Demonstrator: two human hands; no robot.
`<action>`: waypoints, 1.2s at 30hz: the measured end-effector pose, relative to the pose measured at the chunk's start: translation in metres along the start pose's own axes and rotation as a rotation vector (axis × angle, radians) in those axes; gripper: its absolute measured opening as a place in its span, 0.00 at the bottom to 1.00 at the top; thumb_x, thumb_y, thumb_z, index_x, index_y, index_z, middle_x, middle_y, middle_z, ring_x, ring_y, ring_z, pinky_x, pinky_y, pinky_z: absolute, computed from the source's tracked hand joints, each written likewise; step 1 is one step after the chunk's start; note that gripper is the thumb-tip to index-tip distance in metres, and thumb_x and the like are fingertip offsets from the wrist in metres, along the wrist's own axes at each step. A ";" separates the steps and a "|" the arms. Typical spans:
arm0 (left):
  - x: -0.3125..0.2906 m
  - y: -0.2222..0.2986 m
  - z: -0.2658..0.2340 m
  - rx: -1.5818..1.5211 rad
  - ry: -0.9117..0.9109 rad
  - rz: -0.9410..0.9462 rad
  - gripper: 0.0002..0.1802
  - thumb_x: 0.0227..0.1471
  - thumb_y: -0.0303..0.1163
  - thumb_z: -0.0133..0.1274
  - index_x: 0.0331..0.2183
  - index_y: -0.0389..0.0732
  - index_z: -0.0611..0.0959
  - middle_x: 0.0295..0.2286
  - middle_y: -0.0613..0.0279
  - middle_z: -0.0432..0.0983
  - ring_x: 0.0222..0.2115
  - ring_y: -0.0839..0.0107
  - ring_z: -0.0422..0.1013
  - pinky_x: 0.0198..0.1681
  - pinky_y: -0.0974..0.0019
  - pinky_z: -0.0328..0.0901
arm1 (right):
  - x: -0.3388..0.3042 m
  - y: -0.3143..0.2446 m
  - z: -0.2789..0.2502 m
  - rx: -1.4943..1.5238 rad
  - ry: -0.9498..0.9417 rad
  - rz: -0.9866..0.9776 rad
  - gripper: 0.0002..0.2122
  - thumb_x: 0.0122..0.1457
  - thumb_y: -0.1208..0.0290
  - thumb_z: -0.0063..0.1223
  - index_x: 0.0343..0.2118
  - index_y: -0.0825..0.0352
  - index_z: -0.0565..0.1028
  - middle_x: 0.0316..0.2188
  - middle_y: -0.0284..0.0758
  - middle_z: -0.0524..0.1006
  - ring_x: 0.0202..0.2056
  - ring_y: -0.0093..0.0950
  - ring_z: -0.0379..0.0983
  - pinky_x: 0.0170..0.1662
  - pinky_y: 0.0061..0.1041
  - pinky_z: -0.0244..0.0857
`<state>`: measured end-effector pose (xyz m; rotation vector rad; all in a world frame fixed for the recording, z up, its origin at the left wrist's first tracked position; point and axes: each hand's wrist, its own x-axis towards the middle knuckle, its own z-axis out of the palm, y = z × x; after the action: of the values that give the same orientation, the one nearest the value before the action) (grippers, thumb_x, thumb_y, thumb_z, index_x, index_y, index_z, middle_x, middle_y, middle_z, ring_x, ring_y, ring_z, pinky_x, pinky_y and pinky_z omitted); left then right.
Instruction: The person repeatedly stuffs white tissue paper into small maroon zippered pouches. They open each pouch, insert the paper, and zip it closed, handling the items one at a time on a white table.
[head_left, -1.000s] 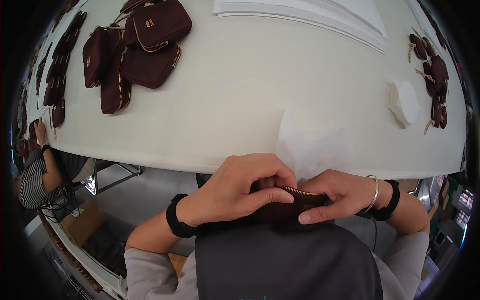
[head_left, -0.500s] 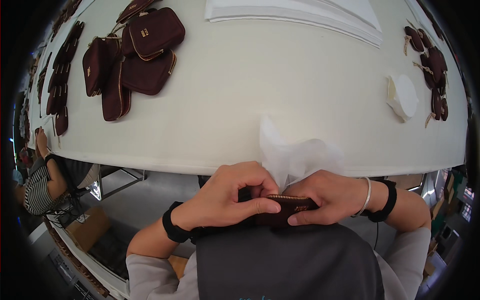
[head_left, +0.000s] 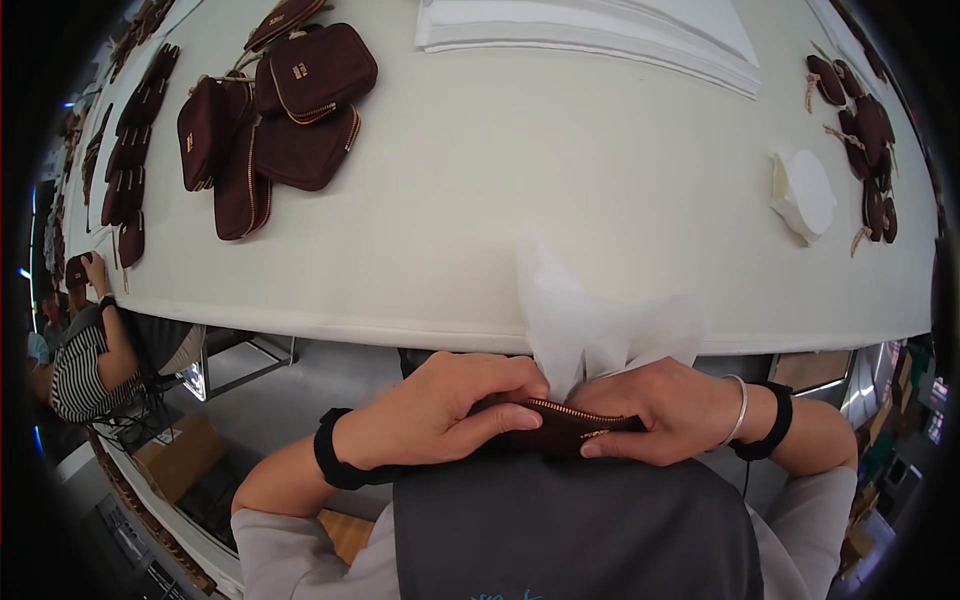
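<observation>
A small dark maroon zip pouch (head_left: 560,432) is held in front of my apron, close below the table edge. Its gold zipper teeth run along the upper rim. My left hand (head_left: 455,410) grips its left end between thumb and fingers. Pinching the other end is my right hand (head_left: 665,412), its thumb lying across the front face. White tissue paper (head_left: 570,320) sticks up behind the pouch between both hands, partly over the table edge. Where the tissue's lower end goes, and most of the fingers behind the pouch, cannot be seen.
Several maroon pouches (head_left: 315,70) lie heaped at the table's far left. More maroon pouches (head_left: 870,140) are on the right, beside a round white pad (head_left: 803,197). White sheets (head_left: 590,40) are stacked at the back. At the left edge a co-worker's arm (head_left: 118,345) reaches to the table.
The pouch and both hands have dropped slightly, and the zipper rim has tilted down to the right. More tissue shows between my hands. The co-worker's hand has shifted, showing a maroon pouch in it.
</observation>
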<state>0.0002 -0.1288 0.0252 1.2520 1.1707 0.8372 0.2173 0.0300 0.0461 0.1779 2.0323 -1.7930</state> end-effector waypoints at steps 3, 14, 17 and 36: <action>0.002 -0.004 0.007 0.238 0.086 0.165 0.09 0.57 0.32 0.61 0.37 0.40 0.80 0.22 0.60 0.73 0.23 0.61 0.71 0.28 0.62 0.65 | 0.003 0.004 -0.004 0.006 -0.042 -0.106 0.11 0.60 0.67 0.57 0.41 0.67 0.75 0.31 0.40 0.77 0.36 0.42 0.76 0.40 0.37 0.69; 0.011 -0.003 -0.002 0.271 0.255 0.008 0.07 0.50 0.30 0.67 0.32 0.42 0.85 0.23 0.65 0.78 0.23 0.69 0.70 0.26 0.66 0.65 | 0.016 -0.004 -0.010 -0.139 0.140 -0.048 0.08 0.58 0.70 0.59 0.37 0.68 0.75 0.29 0.40 0.77 0.34 0.43 0.75 0.38 0.39 0.68; 0.011 -0.001 -0.002 0.412 0.328 0.044 0.11 0.45 0.28 0.69 0.34 0.43 0.86 0.26 0.67 0.79 0.26 0.68 0.71 0.30 0.66 0.67 | -0.004 -0.001 -0.013 -0.473 0.618 -0.298 0.09 0.56 0.73 0.62 0.39 0.65 0.78 0.27 0.36 0.75 0.29 0.37 0.75 0.33 0.34 0.68; 0.077 0.040 0.011 -0.074 -0.395 -0.746 0.18 0.51 0.40 0.71 0.40 0.40 0.87 0.29 0.72 0.81 0.32 0.84 0.74 0.36 0.74 0.68 | -0.051 0.046 0.037 0.265 0.752 -0.181 0.10 0.58 0.71 0.65 0.42 0.67 0.82 0.32 0.33 0.79 0.30 0.27 0.74 0.33 0.25 0.66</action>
<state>0.0344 -0.0512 0.0484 0.7688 1.1405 0.0701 0.2885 0.0105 0.0206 0.8883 2.3169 -2.3532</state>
